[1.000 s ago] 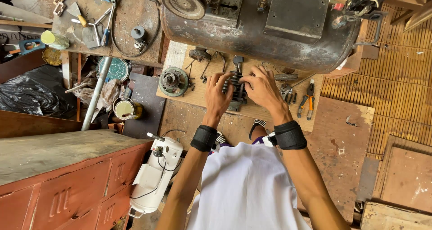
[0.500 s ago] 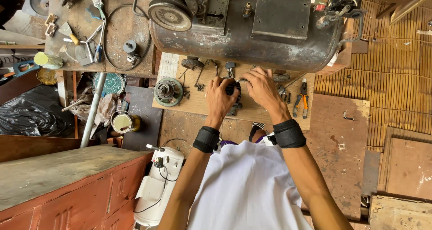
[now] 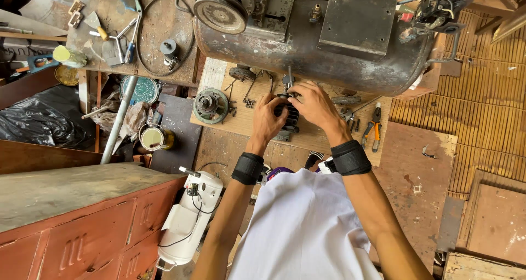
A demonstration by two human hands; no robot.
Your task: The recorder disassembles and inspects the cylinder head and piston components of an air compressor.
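On the wooden board (image 3: 230,121) below me, both my hands meet over a small dark finned engine part (image 3: 289,117). My left hand (image 3: 267,118) closes around its left side, fingers curled onto the top; my right hand (image 3: 313,106) covers its right side and upper end, so most of the part is hidden and only the ribbed middle and a dark lower corner show. What my fingertips pinch at the top cannot be made out. Each wrist carries a black band. Just left of the part lie a round metal flywheel (image 3: 210,106) and thin bent rods (image 3: 249,88); to the right, orange-handled pliers (image 3: 376,128) (partly masked by my right wrist's neighbours, a few small dark tools too blurred to name). Behind the board stands a rusty cylindrical tank (image 3: 285,44) with a pulley wheel (image 3: 221,12), its upper edge cut off by the frame. At lower left sit a red metal cabinet (image 3: 71,236) and a white plastic housing (image 3: 189,220) with loose wires. My white shirt hides the floor directly beneath.
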